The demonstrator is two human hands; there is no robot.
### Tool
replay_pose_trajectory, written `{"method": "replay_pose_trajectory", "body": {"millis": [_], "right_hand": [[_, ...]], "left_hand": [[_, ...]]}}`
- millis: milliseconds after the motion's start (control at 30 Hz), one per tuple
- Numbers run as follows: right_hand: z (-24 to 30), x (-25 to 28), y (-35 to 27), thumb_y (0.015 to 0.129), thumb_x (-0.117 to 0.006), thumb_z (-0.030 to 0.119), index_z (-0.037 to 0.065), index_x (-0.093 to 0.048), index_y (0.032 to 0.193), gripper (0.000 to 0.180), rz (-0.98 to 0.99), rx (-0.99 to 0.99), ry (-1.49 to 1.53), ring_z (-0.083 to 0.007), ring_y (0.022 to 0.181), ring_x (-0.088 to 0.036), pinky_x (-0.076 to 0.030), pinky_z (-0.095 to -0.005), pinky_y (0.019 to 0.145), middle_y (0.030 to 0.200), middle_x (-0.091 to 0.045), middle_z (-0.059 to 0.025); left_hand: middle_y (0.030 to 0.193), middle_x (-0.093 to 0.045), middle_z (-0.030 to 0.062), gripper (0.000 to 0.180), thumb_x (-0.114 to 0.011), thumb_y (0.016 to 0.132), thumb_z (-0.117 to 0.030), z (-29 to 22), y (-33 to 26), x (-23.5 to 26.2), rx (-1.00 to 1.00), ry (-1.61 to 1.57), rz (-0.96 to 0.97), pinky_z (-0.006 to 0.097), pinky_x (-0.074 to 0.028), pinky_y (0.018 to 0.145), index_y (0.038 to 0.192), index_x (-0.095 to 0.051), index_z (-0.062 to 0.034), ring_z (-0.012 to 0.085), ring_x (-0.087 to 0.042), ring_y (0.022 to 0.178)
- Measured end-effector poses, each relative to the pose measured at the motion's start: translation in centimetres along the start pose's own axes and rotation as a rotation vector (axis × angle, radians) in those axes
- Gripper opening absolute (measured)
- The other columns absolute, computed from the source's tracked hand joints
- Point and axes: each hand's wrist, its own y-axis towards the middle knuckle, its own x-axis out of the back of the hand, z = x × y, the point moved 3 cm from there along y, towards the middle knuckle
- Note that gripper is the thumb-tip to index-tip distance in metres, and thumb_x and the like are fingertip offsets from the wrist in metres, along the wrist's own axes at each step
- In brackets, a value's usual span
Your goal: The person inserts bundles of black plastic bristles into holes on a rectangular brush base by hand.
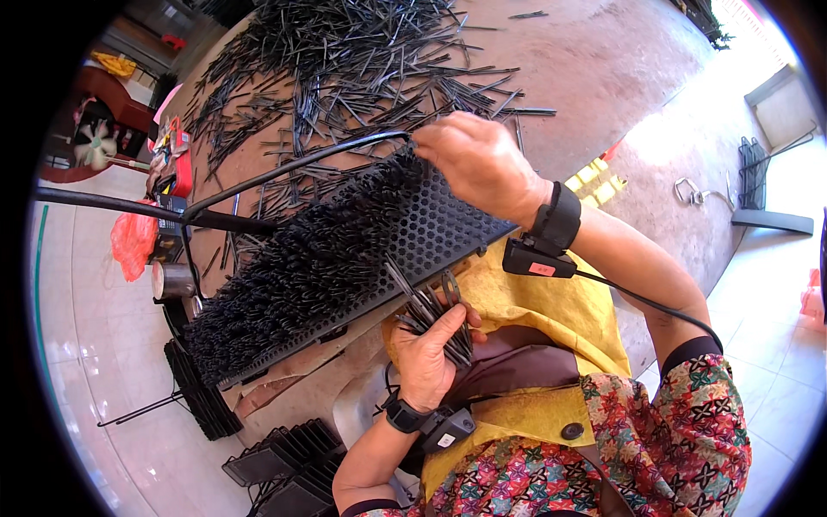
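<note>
A black perforated plate (452, 226) with a honeycomb of holes lies slantwise before me. Dense black tufts (297, 280) of looped strips fill its left and middle part; bare holes show toward the right. My left hand (438, 345) is closed round a bundle of thin black strips (422, 302) just below the plate's near edge. A flat piece with a long slot (450, 288) stands up beside them. At the plate's far edge is my right hand (478, 159), its fingers curled and pressed together; whatever is between them is hidden. A black bent rod (297, 162) runs up to its fingertips.
Loose black strips (319, 69) are heaped across the table (594, 52) at the back. A metal cup (172, 281) and a red plastic bag (133, 239) are at the left. Black rack-like pieces (284, 457) stand below. Yellow blocks (599, 181) lie beyond my right wrist.
</note>
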Motion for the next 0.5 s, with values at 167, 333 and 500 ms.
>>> {"method": "replay_pose_trajectory", "body": {"millis": [167,333,500], "right_hand": [[1.7,-0.4,-1.4,0.066,-0.063,0.006,-0.002,-0.054,0.087,0.024,0.329,-0.074,-0.199,-0.0307,0.070,-0.053,-0.046,-0.0380,0.061,0.073,-0.053,-0.0134],[5.2,1.7,-4.5,0.077,-0.068,0.011,-0.004,-0.058,0.098,0.027,0.600,-0.619,0.481,-0.0200,0.068,-0.063,-0.049,-0.0294,0.061,0.076,-0.063,-0.0147],[4.6,2.5,-5.6,0.078,-0.066,0.003,-0.003,-0.061,0.094,0.017,0.415,-0.847,0.590,-0.0093,0.068,-0.061,-0.050,-0.0233,0.061,0.076,-0.066,-0.0074]], "left_hand": [[0.086,-0.060,0.0105,0.015,-0.060,0.082,-0.002,0.2,0.1,0.2,-0.004,0.025,0.001,0.034,-0.055,0.057,0.096,-0.055,-0.0036,0.0210,-0.061,0.073],[0.086,-0.061,0.0106,0.015,-0.060,0.082,-0.002,-0.1,0.1,0.1,-0.011,0.027,0.011,0.034,-0.055,0.059,0.097,-0.055,-0.0030,0.0212,-0.062,0.073],[0.087,-0.061,0.0100,0.015,-0.060,0.084,-0.004,-0.2,0.1,-0.2,0.027,0.021,0.015,0.034,-0.055,0.059,0.098,-0.056,-0.0026,0.0205,-0.062,0.075]]}}
